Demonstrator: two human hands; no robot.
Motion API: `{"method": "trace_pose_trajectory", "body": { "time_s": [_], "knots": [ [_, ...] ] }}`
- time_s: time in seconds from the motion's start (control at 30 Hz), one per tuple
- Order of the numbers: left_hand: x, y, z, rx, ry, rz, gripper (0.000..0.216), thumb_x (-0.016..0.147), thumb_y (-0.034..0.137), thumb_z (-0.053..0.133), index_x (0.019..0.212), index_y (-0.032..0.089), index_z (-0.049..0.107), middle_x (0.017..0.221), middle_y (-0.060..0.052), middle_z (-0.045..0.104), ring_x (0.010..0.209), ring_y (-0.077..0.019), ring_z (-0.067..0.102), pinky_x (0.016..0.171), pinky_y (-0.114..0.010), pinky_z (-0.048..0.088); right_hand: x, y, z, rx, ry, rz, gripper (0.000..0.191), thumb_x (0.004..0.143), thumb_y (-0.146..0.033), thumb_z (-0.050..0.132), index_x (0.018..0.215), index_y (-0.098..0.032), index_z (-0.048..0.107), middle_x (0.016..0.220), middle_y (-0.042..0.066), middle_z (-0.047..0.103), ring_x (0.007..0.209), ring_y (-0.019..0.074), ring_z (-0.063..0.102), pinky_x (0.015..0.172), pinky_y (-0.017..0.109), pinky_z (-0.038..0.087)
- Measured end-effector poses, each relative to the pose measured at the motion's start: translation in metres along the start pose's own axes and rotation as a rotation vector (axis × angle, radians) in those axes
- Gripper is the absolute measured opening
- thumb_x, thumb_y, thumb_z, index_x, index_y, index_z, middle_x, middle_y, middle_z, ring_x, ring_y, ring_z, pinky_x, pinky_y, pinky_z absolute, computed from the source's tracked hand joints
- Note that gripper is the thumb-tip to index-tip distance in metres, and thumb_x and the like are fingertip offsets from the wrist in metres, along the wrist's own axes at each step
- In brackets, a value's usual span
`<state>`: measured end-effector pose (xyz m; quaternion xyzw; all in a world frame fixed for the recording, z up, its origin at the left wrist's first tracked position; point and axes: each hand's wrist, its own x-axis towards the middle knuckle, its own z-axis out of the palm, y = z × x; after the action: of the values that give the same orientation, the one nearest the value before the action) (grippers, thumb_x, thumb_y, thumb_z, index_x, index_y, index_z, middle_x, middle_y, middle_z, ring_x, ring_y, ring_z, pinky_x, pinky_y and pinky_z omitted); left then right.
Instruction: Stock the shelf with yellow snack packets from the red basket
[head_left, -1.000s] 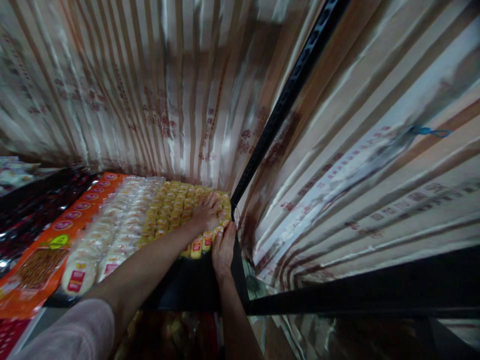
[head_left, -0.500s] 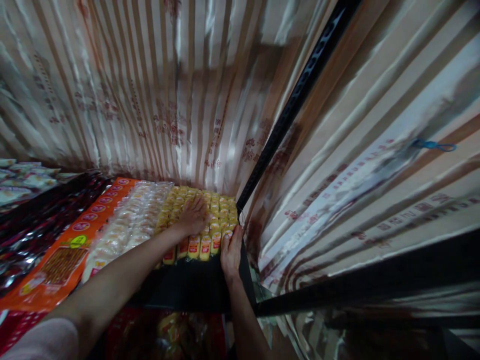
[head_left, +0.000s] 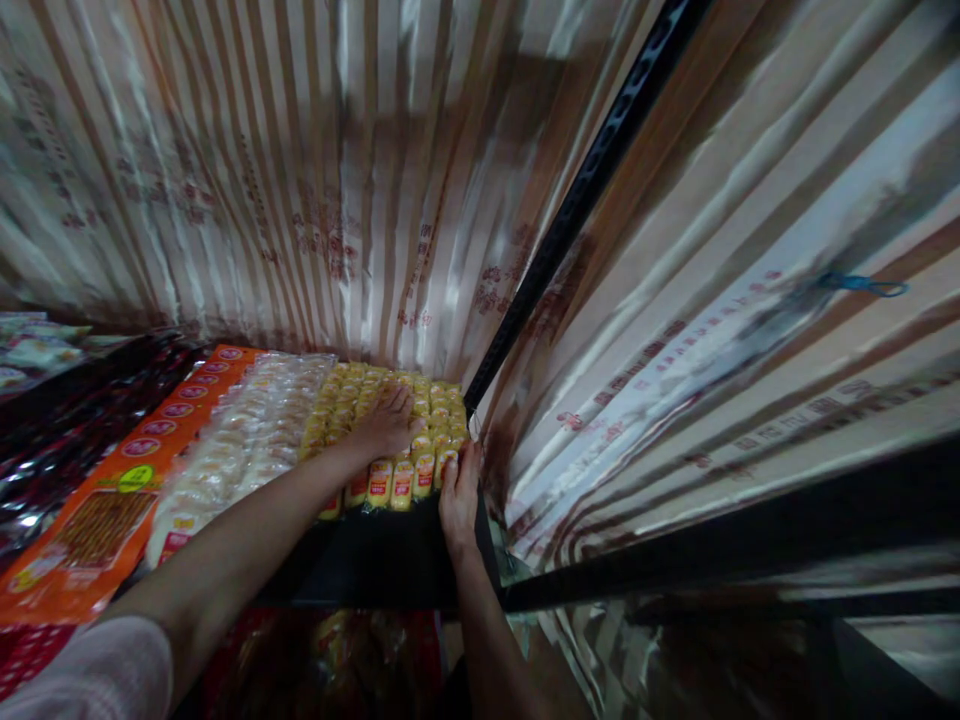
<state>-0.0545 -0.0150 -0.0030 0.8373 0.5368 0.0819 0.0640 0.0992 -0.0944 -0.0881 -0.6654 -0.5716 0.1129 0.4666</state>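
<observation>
Rows of small yellow snack packs point(head_left: 401, 487) with red labels lie side by side at the right end of a black shelf point(head_left: 360, 560). My left hand point(head_left: 388, 422) rests flat on top of these packs, fingers stretched toward the back. My right hand point(head_left: 460, 490) stands along the right side of the rows, its fingers straight and touching the end packs. Neither hand grasps a pack. Left of the yellow rows lie clear-wrapped whitish packs point(head_left: 240, 425), passing behind my left forearm.
An orange snack bag point(head_left: 105, 510) and dark shiny packets point(head_left: 67, 440) fill the shelf further left. A black perforated post point(head_left: 570, 220) rises at the right corner. Striped sheeting point(head_left: 337, 180) hangs behind. Red-edged packages point(head_left: 360, 650) sit on a lower level.
The view has shifted slightly, so the shelf goods appear a little further left and higher. Both hands keep nearly the same places on the yellow packs.
</observation>
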Motion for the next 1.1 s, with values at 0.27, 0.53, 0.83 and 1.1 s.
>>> {"method": "trace_pose_trajectory", "body": {
  "time_s": [0.27,0.53,0.83,1.1],
  "knots": [
    [0.003,0.024,0.003,-0.005,-0.086,0.048,0.062,0.089,0.048,0.019,0.138,0.011,0.03,0.147,-0.011,0.025,0.137,-0.0229,0.016,0.112,-0.047,0.008,-0.009,-0.001,0.002,-0.011,-0.007,0.026,0.066,0.091,-0.047,0.017,0.139,-0.003,0.026,0.147,0.018,0.022,0.137,0.023,0.017,0.111,0.046,0.018],
    [0.003,0.022,-0.003,0.009,-0.123,0.036,0.061,0.089,0.044,0.024,0.138,0.008,0.028,0.148,-0.012,0.023,0.138,-0.0245,0.015,0.112,-0.045,0.008,-0.01,-0.001,0.004,-0.095,-0.032,-0.036,0.065,0.092,-0.043,0.015,0.137,0.002,0.027,0.146,0.021,0.022,0.137,0.0258,0.012,0.109,0.048,0.018],
    [-0.089,0.055,-0.004,-0.095,0.207,0.236,0.049,0.087,0.028,0.036,0.133,0.01,0.037,0.148,-0.011,0.024,0.138,-0.0211,0.011,0.113,-0.041,0.018,-0.016,-0.005,-0.009,-0.013,0.05,-0.064,0.056,0.09,-0.041,0.028,0.135,-0.008,0.034,0.14,0.017,0.036,0.132,0.0226,0.029,0.107,0.043,0.027],
    [-0.159,0.067,0.054,-0.115,0.237,0.241,0.045,0.078,0.008,0.036,0.119,0.013,0.054,0.136,-0.013,0.044,0.13,-0.0225,0.035,0.101,-0.04,0.043,-0.024,-0.005,-0.009,-0.019,0.141,-0.022,0.047,0.084,-0.04,0.04,0.119,-0.011,0.054,0.112,0.016,0.057,0.107,0.0236,0.05,0.088,0.04,0.044]
  ]
}}
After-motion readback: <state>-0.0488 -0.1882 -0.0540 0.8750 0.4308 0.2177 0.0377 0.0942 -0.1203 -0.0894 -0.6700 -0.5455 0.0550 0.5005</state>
